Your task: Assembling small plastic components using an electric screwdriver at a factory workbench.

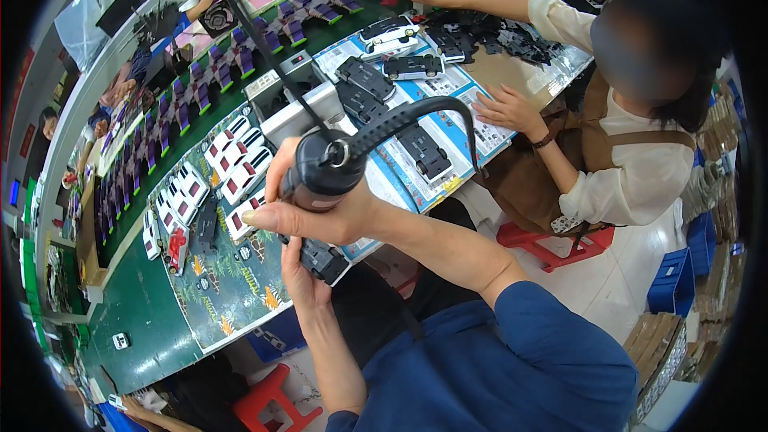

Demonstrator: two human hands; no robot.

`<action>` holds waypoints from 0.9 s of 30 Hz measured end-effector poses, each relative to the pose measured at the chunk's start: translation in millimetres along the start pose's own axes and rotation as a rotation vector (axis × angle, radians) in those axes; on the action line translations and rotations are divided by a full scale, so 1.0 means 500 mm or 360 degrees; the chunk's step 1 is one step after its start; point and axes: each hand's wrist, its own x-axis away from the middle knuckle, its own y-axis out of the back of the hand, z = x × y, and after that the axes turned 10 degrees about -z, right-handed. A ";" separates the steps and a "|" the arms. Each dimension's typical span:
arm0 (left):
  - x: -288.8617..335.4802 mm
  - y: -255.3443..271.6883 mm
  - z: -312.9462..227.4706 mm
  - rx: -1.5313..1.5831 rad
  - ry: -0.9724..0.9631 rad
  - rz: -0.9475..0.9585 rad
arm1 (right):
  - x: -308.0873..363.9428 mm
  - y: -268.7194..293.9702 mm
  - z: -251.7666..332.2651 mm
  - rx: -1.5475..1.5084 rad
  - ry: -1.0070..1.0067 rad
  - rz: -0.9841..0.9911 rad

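My right hand (344,216) is wrapped round a black electric screwdriver (316,172), which hangs from a cord and points down. Beneath it, my left hand (304,282) grips a toy car (324,262) with its black underside facing up. The screwdriver's tip is hidden behind my hands. To the left of them, several white toy car bodies (238,144) lie in rows on a patterned mat. Beside those rest a red toy car (176,250) and a black chassis (206,224). Upturned cars with black undersides (424,152) lie to the right of the screwdriver.
A grey-white box-shaped device (300,104) stands just beyond my hands. At the right, a co-worker (632,136) reaches over the bench beside a pile of black parts (496,36). Purple-and-grey parts (192,84) line the green conveyor. Red stools (276,404) stand below.
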 end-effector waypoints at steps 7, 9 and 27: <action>0.021 0.019 -0.011 -0.0162 -0.0015 -0.0010 | -0.024 0.057 0.002 0.0146 0.0223 -0.0068; 0.006 0.020 -0.006 -0.0055 0.0005 -0.0023 | -0.030 0.077 0.028 -0.0063 -0.0035 -0.0095; -0.003 0.000 -0.006 -0.0117 0.0049 -0.0036 | -0.102 0.075 -0.056 0.0480 0.0204 -0.0026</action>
